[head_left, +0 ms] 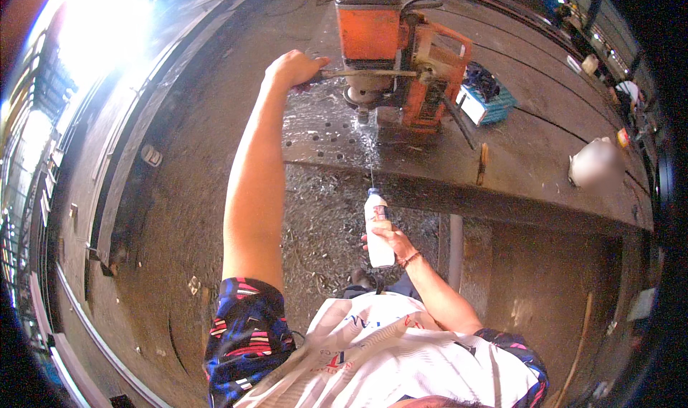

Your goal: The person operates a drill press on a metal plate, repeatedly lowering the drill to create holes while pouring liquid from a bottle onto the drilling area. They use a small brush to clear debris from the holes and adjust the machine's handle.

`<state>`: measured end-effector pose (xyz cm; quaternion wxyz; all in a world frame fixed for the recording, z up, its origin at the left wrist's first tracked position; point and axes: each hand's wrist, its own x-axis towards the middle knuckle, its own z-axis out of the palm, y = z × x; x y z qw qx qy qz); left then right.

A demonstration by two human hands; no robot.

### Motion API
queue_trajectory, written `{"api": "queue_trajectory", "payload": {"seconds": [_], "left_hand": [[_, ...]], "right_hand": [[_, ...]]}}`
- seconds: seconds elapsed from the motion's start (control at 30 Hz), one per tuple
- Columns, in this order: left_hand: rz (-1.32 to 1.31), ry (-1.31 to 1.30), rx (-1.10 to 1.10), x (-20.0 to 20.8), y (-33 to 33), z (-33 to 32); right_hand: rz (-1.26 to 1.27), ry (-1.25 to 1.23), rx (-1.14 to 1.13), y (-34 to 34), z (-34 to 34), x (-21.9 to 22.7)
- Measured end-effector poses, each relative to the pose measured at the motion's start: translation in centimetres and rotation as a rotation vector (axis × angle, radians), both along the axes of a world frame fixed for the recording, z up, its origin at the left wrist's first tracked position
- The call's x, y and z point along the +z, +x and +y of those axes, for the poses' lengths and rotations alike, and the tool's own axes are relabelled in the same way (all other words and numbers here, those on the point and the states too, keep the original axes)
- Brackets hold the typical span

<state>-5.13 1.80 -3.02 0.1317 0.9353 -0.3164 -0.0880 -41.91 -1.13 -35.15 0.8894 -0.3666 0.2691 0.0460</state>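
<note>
Drill [390, 42]: orange, stood on wet plate [322, 132].
Left hand [294, 68]: fist closed round drill's handle [373, 73].
Right hand [390, 240]: gripped white bottle [376, 229], squirting upward.

Orange drill [390, 42] top cut off; white object [595, 164] blurred.
</note>
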Motion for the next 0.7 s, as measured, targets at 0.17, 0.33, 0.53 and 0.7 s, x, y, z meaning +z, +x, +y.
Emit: {"api": "queue_trajectory", "payload": {"seconds": [0.17, 0.33, 0.53, 0.7], "left_hand": [[-0.053, -0.112, -0.037, -1.7, 2.1, 0.4], [0.0, -0.075, -0.061, -0.5, 0.7, 0.2], [-0.006, -0.086, -0.042, -0.8, 0.9, -0.2], [-0.056, -0.082, -0.077, -1.1, 1.6, 0.4]], "right_hand": [[-0.072, 0.008, -0.014, 0.4, 0.1, -1.6], [-0.106, -0.079, 0.003, 0.3, -0.2, -1.0], [-0.14, -0.131, -0.001, 0.2, -0.1, -1.5], [-0.108, -0.037, -0.004, 0.2, 0.1, -2.0]]}}
